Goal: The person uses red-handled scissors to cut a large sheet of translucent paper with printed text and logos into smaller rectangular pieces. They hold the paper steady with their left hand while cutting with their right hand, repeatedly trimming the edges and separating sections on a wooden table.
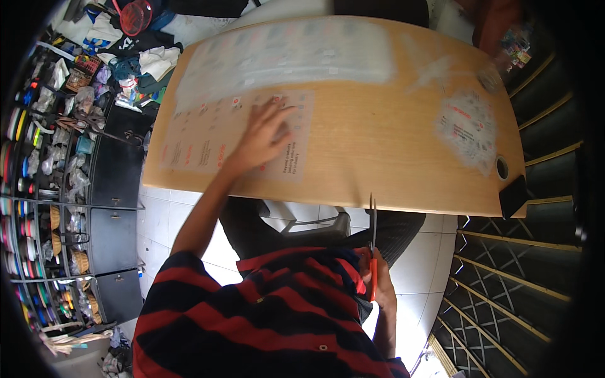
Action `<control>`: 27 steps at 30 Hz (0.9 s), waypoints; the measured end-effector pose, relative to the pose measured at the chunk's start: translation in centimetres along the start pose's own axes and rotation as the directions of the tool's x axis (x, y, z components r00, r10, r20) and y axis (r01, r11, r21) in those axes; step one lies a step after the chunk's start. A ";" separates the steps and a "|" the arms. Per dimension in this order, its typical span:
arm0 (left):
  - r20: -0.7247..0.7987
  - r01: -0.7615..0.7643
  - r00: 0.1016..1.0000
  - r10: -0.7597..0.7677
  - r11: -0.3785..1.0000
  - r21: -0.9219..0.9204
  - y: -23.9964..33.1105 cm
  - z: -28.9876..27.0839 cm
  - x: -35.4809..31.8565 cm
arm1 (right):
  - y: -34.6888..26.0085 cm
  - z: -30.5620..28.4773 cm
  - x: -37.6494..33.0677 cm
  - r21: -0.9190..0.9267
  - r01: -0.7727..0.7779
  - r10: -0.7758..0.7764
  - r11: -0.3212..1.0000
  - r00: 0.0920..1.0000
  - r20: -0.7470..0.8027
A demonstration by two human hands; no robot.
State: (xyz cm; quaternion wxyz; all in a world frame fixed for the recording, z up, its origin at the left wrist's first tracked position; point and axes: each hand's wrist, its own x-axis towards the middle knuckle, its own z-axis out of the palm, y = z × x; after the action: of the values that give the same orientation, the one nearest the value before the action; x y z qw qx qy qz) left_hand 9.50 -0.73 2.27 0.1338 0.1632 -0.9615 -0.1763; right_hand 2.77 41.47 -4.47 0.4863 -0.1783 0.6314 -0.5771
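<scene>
My left hand (263, 137) reaches over a see-through printed plastic sheet (189, 135) on the left of the wooden table (372, 145). Its fingers are spread and slightly blurred, and nothing is in them. Low at my right side, just off the table's near edge, my right hand (383, 288) grips a pair of scissors (374, 274) with orange handles. The blades point up and away, over the table's near edge.
Behind the sheet lies a broad pale film-covered stack (296, 53). A pile of printed clear cut-outs (467, 129) sits at the table's right, near a round hole (502, 167). Packed shelves (47, 208) stand on the left; a folding metal gate (504, 283) is on the right.
</scene>
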 end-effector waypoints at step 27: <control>-0.302 0.025 0.953 0.029 0.984 0.176 0.8 6.9 9.2 | -8.3 3.5 -1.9 -0.318 -0.143 0.186 0.937 0.977 0.109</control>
State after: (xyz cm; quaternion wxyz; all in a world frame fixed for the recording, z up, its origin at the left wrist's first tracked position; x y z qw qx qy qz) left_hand -1.29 -1.29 -1.76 0.2647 0.1985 -0.9416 -0.0626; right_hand 3.70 38.79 4.29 0.5414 -0.2379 0.6914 -0.4151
